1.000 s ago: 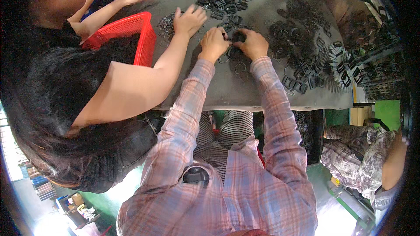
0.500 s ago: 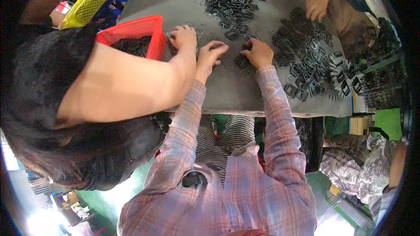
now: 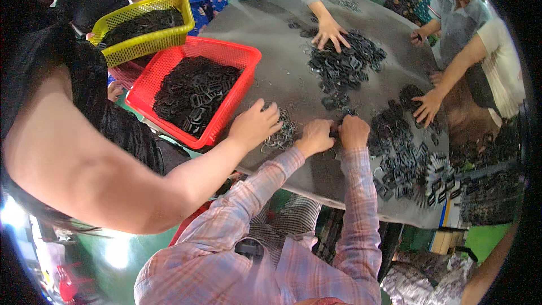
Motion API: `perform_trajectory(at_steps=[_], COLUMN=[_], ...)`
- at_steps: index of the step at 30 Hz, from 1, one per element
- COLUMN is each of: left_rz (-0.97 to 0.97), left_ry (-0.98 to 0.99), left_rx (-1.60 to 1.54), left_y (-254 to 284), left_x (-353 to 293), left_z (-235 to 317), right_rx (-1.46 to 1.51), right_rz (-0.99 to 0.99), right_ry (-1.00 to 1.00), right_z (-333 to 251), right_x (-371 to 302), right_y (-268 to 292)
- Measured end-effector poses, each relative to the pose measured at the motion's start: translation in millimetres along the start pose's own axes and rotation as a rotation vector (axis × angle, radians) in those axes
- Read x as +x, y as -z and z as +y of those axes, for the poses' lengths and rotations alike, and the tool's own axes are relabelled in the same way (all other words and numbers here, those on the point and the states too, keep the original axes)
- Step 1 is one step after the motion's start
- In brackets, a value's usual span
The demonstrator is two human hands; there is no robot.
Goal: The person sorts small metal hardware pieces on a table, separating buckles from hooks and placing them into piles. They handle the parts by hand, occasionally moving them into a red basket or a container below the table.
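My left hand and my right hand meet over the near part of the grey table, fingers closed. Between them shows a small black buckle, mostly hidden by the fingers. Just beyond my right hand a few black buckles trail off the main buckle pile. Beside my left hand lies a heap of thin metal hooks. To the right of my right hand spreads another group of buckles, partly laid in rows.
A co-worker's bare arm reaches in from the left, its hand over the hooks. A red basket and a yellow basket, both holding black pieces, stand at the left. Other people's hands work around the grey table.
The view has shifted, showing more of the far table and the baskets. My hands, apart before, are now together. A co-worker's hand now lies on the far pile.
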State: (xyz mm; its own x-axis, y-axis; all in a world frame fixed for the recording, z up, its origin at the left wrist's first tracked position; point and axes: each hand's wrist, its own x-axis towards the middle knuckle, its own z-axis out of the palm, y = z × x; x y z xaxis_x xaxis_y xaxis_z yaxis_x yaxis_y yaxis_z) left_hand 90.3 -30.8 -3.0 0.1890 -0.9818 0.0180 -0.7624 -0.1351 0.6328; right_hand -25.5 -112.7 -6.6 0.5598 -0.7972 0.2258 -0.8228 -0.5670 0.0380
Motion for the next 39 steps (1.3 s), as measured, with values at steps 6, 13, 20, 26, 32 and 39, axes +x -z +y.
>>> perform_trajectory(at_steps=[6, 13, 20, 26, 32, 39], left_rz=[0.214, 0.900, 1.215, 0.844, 1.018, 0.896], left_ry=[-0.048, -0.371, 0.220, 0.432, 0.115, -0.619], left_rx=[-0.267, -0.029, 0.329, 0.393, 0.240, -0.026], left_y=[34.7, 148.5, 234.2, 215.0, 211.3, 200.2], left_x=[-24.4, -88.4, -78.0, -85.4, -97.8, -149.6], left_z=[3.1, -2.4, -29.0, -69.1, -49.6, 10.4], right_rx=[-0.240, 0.316, 0.894, 0.685, 0.812, 0.740], right_rz=[0.086, 0.463, 0.480, 0.310, 0.269, 0.588], right_ry=[0.029, 0.024, 0.270, 0.518, 0.379, -0.109], right_z=[3.3, -30.1, -214.7, -262.1, -170.7, -46.3], right_x=[5.7, 27.4, 105.4, 112.7, 57.8, -53.3], right_y=[-7.6, 62.7, 139.3, 89.3, 77.0, 34.5])
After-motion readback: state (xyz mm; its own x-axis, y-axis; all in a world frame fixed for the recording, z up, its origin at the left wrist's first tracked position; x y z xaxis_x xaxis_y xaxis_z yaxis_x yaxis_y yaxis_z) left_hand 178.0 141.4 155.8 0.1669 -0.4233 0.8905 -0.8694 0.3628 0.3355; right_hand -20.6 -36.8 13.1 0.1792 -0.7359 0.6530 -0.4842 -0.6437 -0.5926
